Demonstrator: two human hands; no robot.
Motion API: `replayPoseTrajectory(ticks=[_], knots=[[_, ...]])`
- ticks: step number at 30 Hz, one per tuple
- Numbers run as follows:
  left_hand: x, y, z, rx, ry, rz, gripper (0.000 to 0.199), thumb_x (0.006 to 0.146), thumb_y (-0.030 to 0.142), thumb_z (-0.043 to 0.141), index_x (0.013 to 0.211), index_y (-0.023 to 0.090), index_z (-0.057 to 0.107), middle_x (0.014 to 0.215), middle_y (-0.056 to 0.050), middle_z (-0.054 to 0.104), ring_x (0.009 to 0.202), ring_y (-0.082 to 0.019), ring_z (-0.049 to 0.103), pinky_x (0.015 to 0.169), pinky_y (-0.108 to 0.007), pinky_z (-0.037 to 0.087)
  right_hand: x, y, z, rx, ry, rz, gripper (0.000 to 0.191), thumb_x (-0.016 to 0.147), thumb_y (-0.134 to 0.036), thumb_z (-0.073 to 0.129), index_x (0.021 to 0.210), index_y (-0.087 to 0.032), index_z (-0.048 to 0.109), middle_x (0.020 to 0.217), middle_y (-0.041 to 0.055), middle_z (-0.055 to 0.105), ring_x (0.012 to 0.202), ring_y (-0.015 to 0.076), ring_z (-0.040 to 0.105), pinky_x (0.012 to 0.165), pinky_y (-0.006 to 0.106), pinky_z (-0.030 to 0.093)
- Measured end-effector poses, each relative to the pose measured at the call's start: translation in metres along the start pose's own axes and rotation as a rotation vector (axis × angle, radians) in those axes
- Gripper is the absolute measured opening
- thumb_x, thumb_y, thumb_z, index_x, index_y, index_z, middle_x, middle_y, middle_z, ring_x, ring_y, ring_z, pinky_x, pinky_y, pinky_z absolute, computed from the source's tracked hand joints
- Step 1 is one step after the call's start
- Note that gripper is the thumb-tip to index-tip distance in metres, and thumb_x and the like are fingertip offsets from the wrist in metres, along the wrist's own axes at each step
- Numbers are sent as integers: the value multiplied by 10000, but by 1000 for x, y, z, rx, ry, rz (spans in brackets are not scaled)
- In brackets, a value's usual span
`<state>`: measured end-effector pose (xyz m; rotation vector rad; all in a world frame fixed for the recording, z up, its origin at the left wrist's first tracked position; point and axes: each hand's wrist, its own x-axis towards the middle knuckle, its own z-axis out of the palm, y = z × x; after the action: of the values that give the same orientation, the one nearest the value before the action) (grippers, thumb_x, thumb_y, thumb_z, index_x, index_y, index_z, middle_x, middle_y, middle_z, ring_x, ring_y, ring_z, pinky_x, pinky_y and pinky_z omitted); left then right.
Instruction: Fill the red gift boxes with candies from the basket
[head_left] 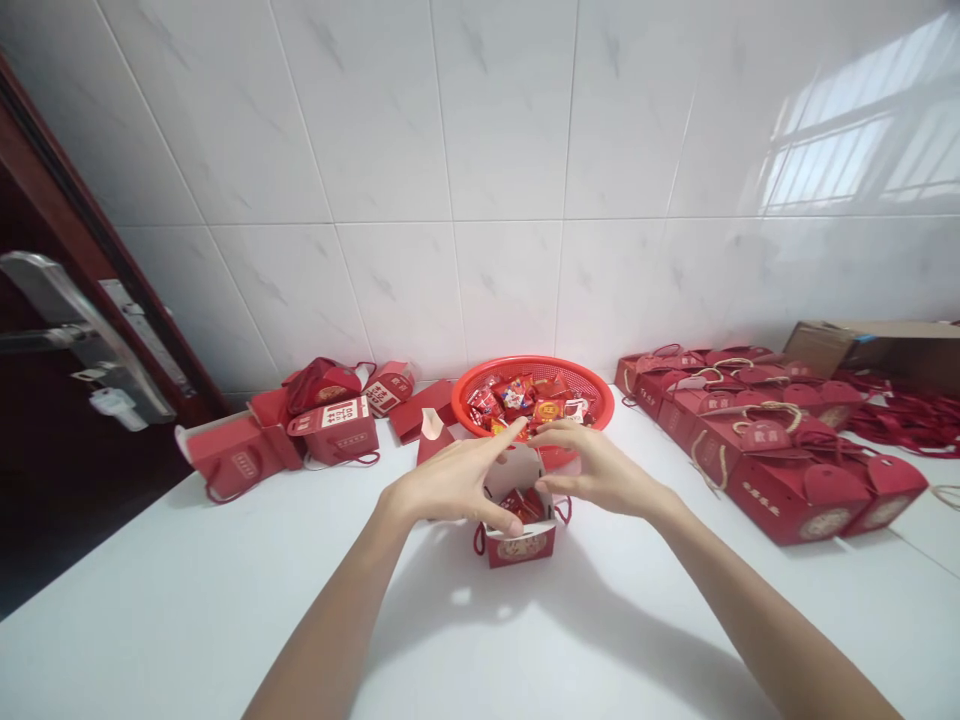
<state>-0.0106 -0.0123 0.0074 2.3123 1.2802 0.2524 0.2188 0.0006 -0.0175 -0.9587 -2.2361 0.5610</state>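
Clock positions are taken from the open red gift box (520, 550), which stands upright on the white table (225, 620) at the centre of the work area. Its top flaps are raised; red-wrapped sweets (525, 505) lie inside, count not determinable. Dark red cord handles (480, 540) hang at its 2 sides.

The left hand (442, 480) is at 10 o'clock, fingers extended, thumb spread away from them and over the near rim. The right hand (600, 468) is at 2 o'clock, fingers curved, thumb apart from them beside the raised card. Whether either presses on the box cannot be told.

At 12 o'clock, a red perforated plastic basket (534, 361) contains assorted wrapped candies (517, 393). At 2 o'clock, closed gift boxes (780, 490) with rope handles stand in rows; beyond them is a brown cardboard box (821, 345), contents not discernible. At 10 o'clock, further red boxes (345, 435) lie in a loose cluster.
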Motion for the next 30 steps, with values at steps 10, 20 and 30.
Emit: replayPoseTrajectory(ticks=[10, 20, 30], knots=[[17, -13, 18, -246, 117, 213, 967, 727, 421, 777, 1545, 307, 273, 1491, -113, 473, 1394, -318, 417, 1106, -475, 402, -46, 10, 47, 154, 64, -25, 389, 965, -429, 513, 1294, -244, 608, 1269, 103, 669, 1133, 258, 630, 959, 416, 505], [16, -29, 44, -227, 432, 272, 537, 797, 116, 566, 1315, 258, 573, 1427, -78, 517, 1363, -259, 457, 1140, -470, 386, -52, 20, 74, 200, 177, -53, 289, 983, -402, 483, 1078, -237, 700, 1263, 108, 664, 1208, 251, 578, 1022, 437, 464], [7, -32, 68, -244, 610, 133, 380, 886, 325, 593, 1241, 192, 614, 1084, -75, 728, 1009, -241, 682, 945, -409, 531, -55, 25, 79, 231, 317, 3, 215, 956, -325, 505, 1066, -225, 659, 1171, 107, 694, 1104, 236, 627, 945, 406, 510]])
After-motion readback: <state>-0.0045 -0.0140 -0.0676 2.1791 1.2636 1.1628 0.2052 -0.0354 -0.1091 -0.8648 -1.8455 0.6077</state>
